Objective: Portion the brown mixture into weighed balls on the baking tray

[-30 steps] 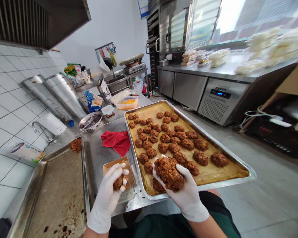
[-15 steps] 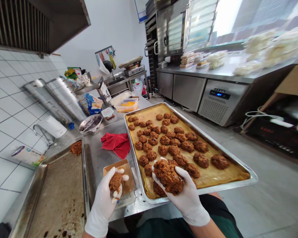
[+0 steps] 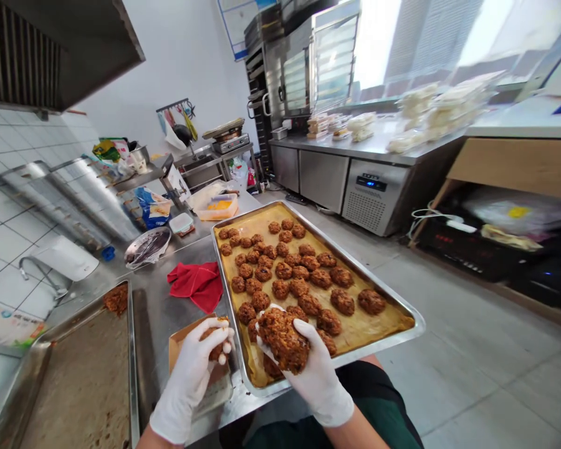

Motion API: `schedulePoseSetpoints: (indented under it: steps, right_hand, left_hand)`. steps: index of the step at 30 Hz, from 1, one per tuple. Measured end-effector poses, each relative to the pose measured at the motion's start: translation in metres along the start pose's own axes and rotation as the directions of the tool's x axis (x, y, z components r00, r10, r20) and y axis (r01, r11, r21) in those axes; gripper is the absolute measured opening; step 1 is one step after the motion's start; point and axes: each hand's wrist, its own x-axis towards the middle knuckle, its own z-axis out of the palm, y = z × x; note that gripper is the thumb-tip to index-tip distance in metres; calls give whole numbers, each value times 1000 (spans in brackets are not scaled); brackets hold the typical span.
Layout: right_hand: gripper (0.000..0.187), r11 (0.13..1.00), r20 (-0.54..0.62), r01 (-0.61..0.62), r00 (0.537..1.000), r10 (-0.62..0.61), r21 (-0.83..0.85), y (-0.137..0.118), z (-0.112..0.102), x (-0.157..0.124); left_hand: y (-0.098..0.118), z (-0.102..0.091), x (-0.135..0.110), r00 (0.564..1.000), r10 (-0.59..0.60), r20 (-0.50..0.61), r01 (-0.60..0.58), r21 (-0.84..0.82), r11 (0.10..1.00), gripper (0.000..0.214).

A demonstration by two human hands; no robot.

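Note:
White gloves cover both hands. My right hand (image 3: 315,368) is closed around a large lump of brown, grainy mixture (image 3: 284,340), held over the near edge of the baking tray (image 3: 414,321). In my left hand (image 3: 194,362), curled fingers grip a smaller piece of mixture (image 3: 217,350), mostly hidden by the fingers. Below that hand stands a brown cardboard box (image 3: 175,349), partly covered. Several rounded balls (image 3: 300,287) of the same mixture sit in rows on the tray's yellowish paper lining, larger towards the right.
Left lies a stained metal tray (image 3: 75,380) with a clump of mixture (image 3: 116,299) in its far corner. A red cloth (image 3: 196,284) rests on the steel counter. Behind it are a plastic-covered bowl (image 3: 148,246) and a tub with orange contents (image 3: 217,206). A steel fridge counter (image 3: 325,178) stands beyond.
The view has swung right, so everything sits further left. My left fingers have curled further over the small piece. My right hand keeps the large lump.

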Motion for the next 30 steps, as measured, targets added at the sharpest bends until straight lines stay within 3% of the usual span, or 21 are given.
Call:
schedulePoseSetpoints:
  steps: [5,9,11,13,15,18,19,21,23,26,30]
  right_hand:
    - [27,999,4,31,1000,-31,-33,-1,3,-2]
    - [28,998,27,44,999,-44,-33,-1,4,-6]
    - [29,999,35,45,998,-44,-26,0,2,-8]
    - [30,998,53,54,997,-53,-18,0,1,-8]
    - [36,998,98,58,994,-58,3,-1,0,-7]
    - [50,998,178,44,983,-52,50,-3,0,-7]
    - [54,997,188,40,981,-50,59,-3,1,-8]
    - [60,998,169,33,985,-41,50,-2,3,-10]
    - [63,999,82,36,996,-36,-2,5,8,-14]
    - [54,992,-77,86,993,-93,-97,21,16,-18]
    - [39,971,-204,173,957,-206,-167,44,20,-21]
  left_hand:
    - [26,34,60,1000,-6,-6,7,98,995,42]
    - [88,55,108,987,154,37,-155,21,988,37]
    - [117,61,114,966,250,65,-249,-15,968,33]
    - [127,68,105,941,326,90,-326,-13,945,37]
    - [112,75,85,919,374,124,-380,24,925,42]
    - [54,81,49,895,405,188,-433,147,889,37]
    - [32,81,38,867,438,238,-491,253,834,37]
    - [-6,79,20,822,521,228,-568,366,737,39]
    - [-30,76,6,747,630,214,-644,467,605,39]
    - [-43,72,-8,596,775,209,-716,576,396,33]
    - [-40,62,-23,464,860,211,-680,708,193,27]
